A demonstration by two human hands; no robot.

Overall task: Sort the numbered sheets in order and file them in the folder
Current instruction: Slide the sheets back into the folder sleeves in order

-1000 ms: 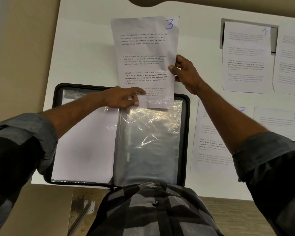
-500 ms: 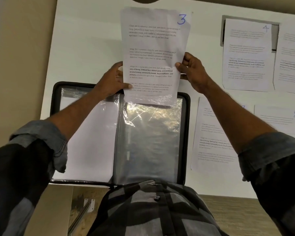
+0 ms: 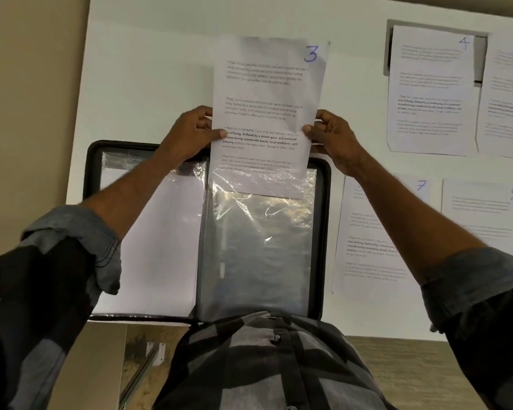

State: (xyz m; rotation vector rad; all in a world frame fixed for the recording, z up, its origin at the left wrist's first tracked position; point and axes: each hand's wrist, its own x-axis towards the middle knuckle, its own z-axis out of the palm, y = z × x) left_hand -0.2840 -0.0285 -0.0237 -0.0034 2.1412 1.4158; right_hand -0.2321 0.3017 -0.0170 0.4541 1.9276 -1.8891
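Observation:
The sheet numbered 3 point(image 3: 267, 93) is held upright over the top of the open black folder point(image 3: 325, 232). Its lower edge sits inside the mouth of the clear plastic sleeve point(image 3: 261, 247) on the folder's right page. My left hand point(image 3: 190, 134) pinches the sheet's left edge, thumb on the printed side. My right hand point(image 3: 332, 137) pinches the right edge at the same height. The folder's left page holds a white sheet point(image 3: 160, 238) in its sleeve, blank side up.
On the white table point(image 3: 148, 69) to the right lie sheet 4 point(image 3: 430, 90), sheet 7 point(image 3: 367, 247), sheet 8 point(image 3: 486, 214) and another sheet point(image 3: 507, 96) at the far right edge. A grey recess point(image 3: 480, 57) shows behind sheet 4. The table's front edge runs just below the folder.
My left hand left the sleeve's top edge and took the sheet's left edge. The sheet straightened between both hands and slid down deeper into the sleeve.

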